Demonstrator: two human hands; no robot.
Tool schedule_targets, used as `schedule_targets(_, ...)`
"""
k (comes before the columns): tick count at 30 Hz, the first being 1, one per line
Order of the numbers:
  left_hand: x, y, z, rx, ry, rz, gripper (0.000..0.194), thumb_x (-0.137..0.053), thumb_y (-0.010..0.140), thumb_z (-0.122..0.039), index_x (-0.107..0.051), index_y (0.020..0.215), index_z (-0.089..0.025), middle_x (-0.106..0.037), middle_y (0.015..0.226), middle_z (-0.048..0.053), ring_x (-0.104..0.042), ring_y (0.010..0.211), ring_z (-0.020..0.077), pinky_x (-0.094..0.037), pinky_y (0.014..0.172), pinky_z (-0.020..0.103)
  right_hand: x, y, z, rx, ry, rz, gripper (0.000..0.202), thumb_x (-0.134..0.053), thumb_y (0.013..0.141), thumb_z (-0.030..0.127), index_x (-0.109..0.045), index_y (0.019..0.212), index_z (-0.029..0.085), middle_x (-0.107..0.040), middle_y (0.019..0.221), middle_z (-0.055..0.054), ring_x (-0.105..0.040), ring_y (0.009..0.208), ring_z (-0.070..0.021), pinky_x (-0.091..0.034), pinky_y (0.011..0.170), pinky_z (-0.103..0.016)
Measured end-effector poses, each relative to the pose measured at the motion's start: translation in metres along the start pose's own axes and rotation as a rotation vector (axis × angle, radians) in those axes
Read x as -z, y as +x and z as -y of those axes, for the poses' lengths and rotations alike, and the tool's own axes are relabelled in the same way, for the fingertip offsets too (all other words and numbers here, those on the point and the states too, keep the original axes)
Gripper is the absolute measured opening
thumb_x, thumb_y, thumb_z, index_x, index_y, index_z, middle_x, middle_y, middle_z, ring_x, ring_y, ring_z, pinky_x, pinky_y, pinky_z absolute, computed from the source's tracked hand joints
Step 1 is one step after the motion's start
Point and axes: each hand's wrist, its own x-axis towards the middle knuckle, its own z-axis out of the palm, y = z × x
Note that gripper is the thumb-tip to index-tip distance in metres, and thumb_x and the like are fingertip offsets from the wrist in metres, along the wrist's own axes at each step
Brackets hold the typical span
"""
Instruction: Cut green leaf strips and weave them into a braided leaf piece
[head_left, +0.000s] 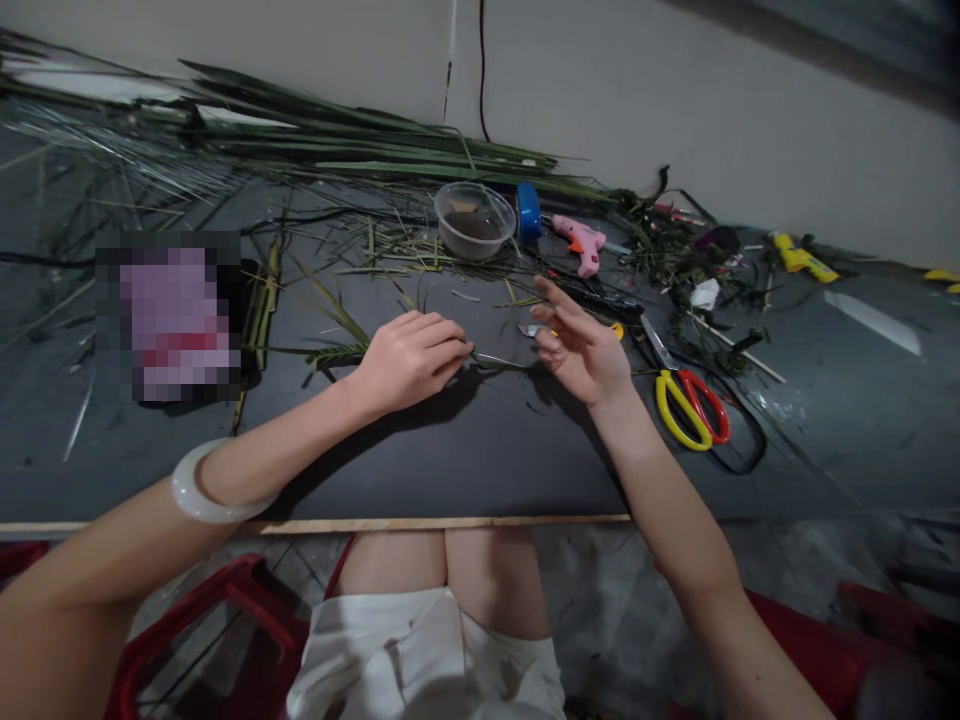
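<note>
Over the middle of the table (487, 470), a braided green leaf (337, 354) is pinched between the fingers of the left hand (412, 355), while those of the right hand (589, 350) are held loosely apart. Room for moving is left toward the wooden front edge (375, 524); the far side is bounded by a plastic bowl (474, 235) and pink glue gun (587, 250), the right by scissors (705, 405).
</note>
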Motion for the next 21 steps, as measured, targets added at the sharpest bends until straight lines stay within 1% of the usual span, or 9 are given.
schedule_targets(2, 0.0, 0.0, 0.0, -0.017, -0.003, -0.04, 0.016, -0.052, 0.086, -0.02, -0.063, 0.075, -0.016, -0.069, 0.076, 0.002, -0.059, 0.066, 0.0124, -0.038, 0.059, 0.025, -0.003, -0.002, 0.001, 0.22, -0.263, -0.057, 0.035, -0.049, 0.083, 0.032, -0.056, 0.118, 0.031, -0.063, 0.107, -0.003, -0.054, 0.065, -0.0106, -0.045, 0.052, -0.024)
schedule_targets(4, 0.0, 0.0, -0.001, -0.024, -0.005, -0.05, 0.015, -0.053, 0.085, -0.02, -0.063, 0.075, -0.016, -0.069, 0.076, 0.002, -0.059, 0.067, 0.0121, -0.038, 0.059, 0.025, -0.006, -0.004, 0.002, 0.47, -0.608, -0.093, 0.03, -0.056, 0.082, 0.03, -0.062, 0.112, 0.028, -0.061, 0.112, -0.005, -0.056, 0.086, -0.0166, -0.049, 0.068, -0.03)
schedule_targets(7, 0.0, 0.0, -0.001, -0.03, -0.01, -0.033, 0.015, -0.052, 0.086, -0.021, -0.064, 0.077, -0.017, -0.069, 0.076, 0.001, -0.06, 0.068, 0.0116, -0.039, 0.06, 0.025, -0.006, -0.004, 0.003, 0.727, -1.034, -0.029, 0.023, -0.058, 0.083, 0.027, -0.066, 0.104, 0.026, -0.06, 0.118, -0.007, -0.049, 0.106, -0.0222, -0.045, 0.086, -0.039)
schedule_targets(9, 0.001, 0.0, -0.001, -0.034, -0.013, -0.037, 0.014, -0.053, 0.086, -0.021, -0.064, 0.077, -0.017, -0.069, 0.077, 0.001, -0.06, 0.068, 0.0116, -0.039, 0.06, 0.025, -0.005, -0.003, 0.005, 0.792, -1.189, -0.019, 0.017, -0.057, 0.084, 0.027, -0.068, 0.098, 0.026, -0.06, 0.12, -0.006, -0.048, 0.107, -0.0225, -0.043, 0.088, -0.04)
schedule_targets(11, 0.001, 0.0, -0.001, -0.028, -0.018, -0.05, 0.013, -0.054, 0.085, -0.02, -0.064, 0.077, -0.016, -0.069, 0.077, 0.002, -0.06, 0.067, 0.0119, -0.039, 0.059, 0.025, -0.005, -0.003, 0.009, 0.83, -1.287, -0.038, 0.013, -0.056, 0.086, 0.027, -0.068, 0.088, 0.024, -0.064, 0.113, -0.005, -0.049, 0.105, -0.0212, -0.041, 0.089, -0.04)
schedule_targets(13, 0.001, 0.0, -0.001, -0.006, -0.029, -0.067, 0.011, -0.055, 0.084, -0.02, -0.064, 0.078, -0.016, -0.069, 0.077, 0.002, -0.06, 0.067, 0.0119, -0.04, 0.058, 0.025, -0.005, -0.004, 0.013, 0.872, -1.36, -0.022, 0.015, -0.052, 0.088, 0.025, -0.067, 0.083, 0.023, -0.069, 0.095, -0.002, -0.053, 0.097, -0.0181, -0.038, 0.092, -0.04)
schedule_targets(16, 0.002, 0.0, -0.001, 0.024, -0.035, -0.119, 0.009, -0.056, 0.083, -0.019, -0.064, 0.08, -0.016, -0.068, 0.076, 0.002, -0.06, 0.066, 0.0117, -0.041, 0.058, 0.024, -0.004, -0.005, 0.02, 0.927, -1.456, 0.0, 0.019, -0.047, 0.09, 0.018, -0.065, 0.084, 0.021, -0.068, 0.073, 0.0, -0.058, 0.081, -0.0146, -0.036, 0.096, -0.041)
schedule_targets(18, 0.002, 0.001, -0.001, 0.028, -0.026, -0.164, 0.006, -0.058, 0.082, -0.018, -0.063, 0.081, -0.016, -0.068, 0.075, 0.002, -0.061, 0.065, 0.0118, -0.041, 0.058, 0.024, -0.003, -0.007, 0.023, 0.937, -1.479, -0.021, 0.019, -0.046, 0.089, 0.016, -0.064, 0.086, 0.019, -0.068, 0.071, -0.002, -0.059, 0.077, -0.0148, -0.04, 0.093, -0.039)
schedule_targets(21, 0.003, 0.001, -0.002, 0.028, -0.018, -0.209, 0.004, -0.059, 0.081, -0.018, -0.063, 0.081, -0.017, -0.068, 0.073, 0.002, -0.061, 0.064, 0.0118, -0.04, 0.056, 0.024, -0.002, -0.01, 0.024, 0.901, -1.389, -0.086, 0.016, -0.049, 0.087, 0.017, -0.065, 0.084, 0.017, -0.07, 0.076, -0.005, -0.062, 0.075, -0.0159, -0.048, 0.079, -0.033)
